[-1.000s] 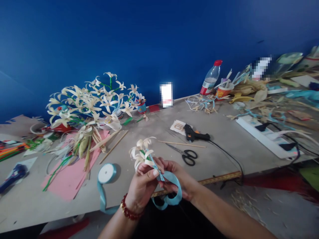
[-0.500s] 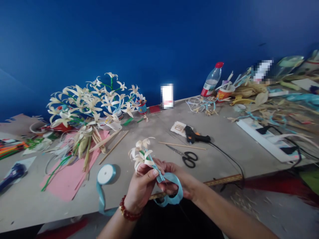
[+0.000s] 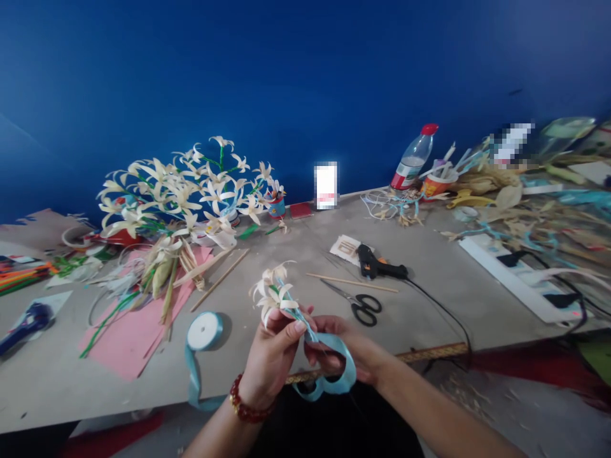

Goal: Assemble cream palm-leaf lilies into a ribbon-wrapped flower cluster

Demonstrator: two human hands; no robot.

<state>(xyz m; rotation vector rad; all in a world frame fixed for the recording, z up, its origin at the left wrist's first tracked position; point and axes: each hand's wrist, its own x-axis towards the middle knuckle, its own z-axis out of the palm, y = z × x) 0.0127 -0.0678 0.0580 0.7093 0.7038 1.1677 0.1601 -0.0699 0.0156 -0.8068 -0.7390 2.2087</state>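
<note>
- the flower sprig (image 3: 273, 296) is held up over the near edge of the table (image 3: 291, 254), its cream blooms pointed away from the body.
- its stem is pinched just below the blooms between the thumb and fingers of the left hand (image 3: 274, 350).
- the fingers of the right hand (image 3: 340, 345) are curled in beside the lower stem and the light blue ribbon (image 3: 347, 364); whether stem, ribbon or both are pinched there cannot be told.
- as for what is done, several blooms appear to be gathered on one stem, and blue is seen along it, so the wrapping is judged to be started.
- as for what is left, a wide loop of ribbon is seen hanging loose below the right hand, and no finished end can be made out.
- more ribbon is led off the spool (image 3: 204, 331); its link to the loop is hidden by the left forearm.
- the scissors (image 3: 366, 310) and glue gun (image 3: 379, 264) are left lying beyond the hands, untouched.
- by comparison, a fuller bunch of blooms (image 3: 167, 191) is seen standing at the back.
</note>
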